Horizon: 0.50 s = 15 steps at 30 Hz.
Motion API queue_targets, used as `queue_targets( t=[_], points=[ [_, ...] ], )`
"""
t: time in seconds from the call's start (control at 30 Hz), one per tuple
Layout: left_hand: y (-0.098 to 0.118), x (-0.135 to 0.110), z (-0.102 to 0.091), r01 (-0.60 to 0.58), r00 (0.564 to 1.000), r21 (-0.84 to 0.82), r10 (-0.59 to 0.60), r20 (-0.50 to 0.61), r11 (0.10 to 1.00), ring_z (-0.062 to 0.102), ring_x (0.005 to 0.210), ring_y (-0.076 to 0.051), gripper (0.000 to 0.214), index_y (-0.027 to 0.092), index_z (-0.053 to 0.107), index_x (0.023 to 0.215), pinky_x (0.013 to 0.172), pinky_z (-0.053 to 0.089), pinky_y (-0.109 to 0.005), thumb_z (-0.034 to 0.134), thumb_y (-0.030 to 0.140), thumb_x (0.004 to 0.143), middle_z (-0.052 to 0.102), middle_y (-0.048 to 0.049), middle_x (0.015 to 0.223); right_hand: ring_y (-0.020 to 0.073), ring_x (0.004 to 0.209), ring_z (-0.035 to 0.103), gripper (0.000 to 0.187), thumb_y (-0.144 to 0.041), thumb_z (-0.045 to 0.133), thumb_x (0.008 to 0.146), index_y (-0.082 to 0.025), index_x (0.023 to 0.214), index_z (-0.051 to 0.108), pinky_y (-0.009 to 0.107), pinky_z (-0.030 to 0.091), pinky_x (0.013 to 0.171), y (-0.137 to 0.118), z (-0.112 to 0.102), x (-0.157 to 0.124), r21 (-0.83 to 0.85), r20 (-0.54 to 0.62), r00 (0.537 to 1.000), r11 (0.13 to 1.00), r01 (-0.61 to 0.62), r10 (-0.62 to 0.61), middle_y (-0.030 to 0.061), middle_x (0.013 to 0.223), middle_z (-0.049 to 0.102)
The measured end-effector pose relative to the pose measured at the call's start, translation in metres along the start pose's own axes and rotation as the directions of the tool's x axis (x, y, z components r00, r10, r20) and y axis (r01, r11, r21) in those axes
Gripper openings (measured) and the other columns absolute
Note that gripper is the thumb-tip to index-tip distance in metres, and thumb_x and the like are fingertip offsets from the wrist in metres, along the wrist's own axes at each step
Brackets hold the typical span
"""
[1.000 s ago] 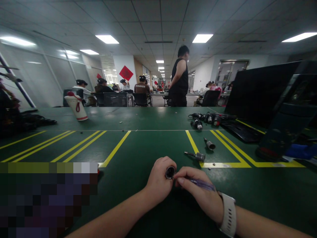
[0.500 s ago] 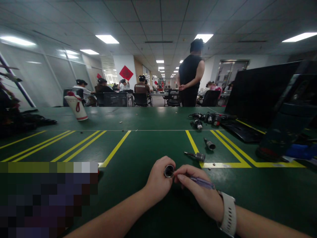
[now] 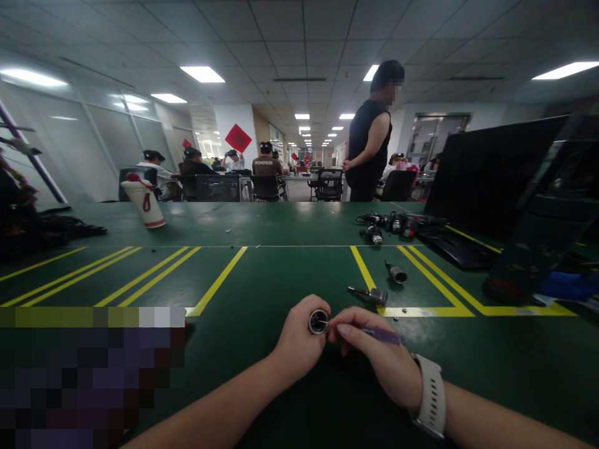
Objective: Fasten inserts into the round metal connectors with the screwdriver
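Note:
Fingers curled, my left hand (image 3: pixel 299 343) grips a hollow metal cylinder (image 3: pixel 319 322) with its open end facing me. Dark parts show faintly inside it. My right hand (image 3: pixel 374 352) pinches a screwdriver with a translucent purple handle (image 3: pixel 386 337), and its thin shaft reaches into the cylinder's mouth. Where the tip touches is too small to tell. Beyond my right hand lies a metal piece with a long shaft (image 3: pixel 378 296). A short metal cup-like piece with a stem (image 3: pixel 397 274) rests farther back. Two tiny metal bits, one of them a small ring-like piece (image 3: pixel 396 318), lie nearby.
Several power-tool parts (image 3: pixel 374 235) are bunched at the back right, before a dark screen (image 3: pixel 486 174) and a tall dark bottle (image 3: pixel 519 249). A white cup (image 3: pixel 146 202) stands back left on the green table (image 3: pixel 281 231). Beyond it, a person (image 3: pixel 372 137) stands among seated people.
The screwdriver's shaft now shows farther inside the cylinder's mouth, and its handle has shifted slightly. My left hand stays nearly still. The standing person has moved right and turned.

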<state>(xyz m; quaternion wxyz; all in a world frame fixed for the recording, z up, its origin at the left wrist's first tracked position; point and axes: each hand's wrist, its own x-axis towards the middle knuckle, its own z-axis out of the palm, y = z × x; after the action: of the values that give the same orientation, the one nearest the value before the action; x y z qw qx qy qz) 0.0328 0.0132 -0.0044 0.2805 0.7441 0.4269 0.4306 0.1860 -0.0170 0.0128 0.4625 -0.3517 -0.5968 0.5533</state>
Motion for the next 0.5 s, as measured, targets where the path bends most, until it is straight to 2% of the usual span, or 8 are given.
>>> queue_targets(
  t=[0.5],
  points=[
    [0.0009, -0.0008, 0.0007, -0.048, 0.999, 0.093, 0.048, 0.005, 0.994, 0.050, 0.066, -0.015, 0.015, 0.019, 0.050, 0.062, 0.058, 0.036, -0.025, 0.057, 0.006, 0.063, 0.050, 0.0025, 0.068, 0.0149, 0.066, 0.056, 0.015, -0.024, 0.053, 0.083, -0.016, 0.083, 0.066, 0.028, 0.044, 0.060, 0.0011, 0.0018, -0.0056, -0.206, -0.012, 0.993, 0.972, 0.115, -0.120, 0.0030, 0.075, 0.063]
  ],
)
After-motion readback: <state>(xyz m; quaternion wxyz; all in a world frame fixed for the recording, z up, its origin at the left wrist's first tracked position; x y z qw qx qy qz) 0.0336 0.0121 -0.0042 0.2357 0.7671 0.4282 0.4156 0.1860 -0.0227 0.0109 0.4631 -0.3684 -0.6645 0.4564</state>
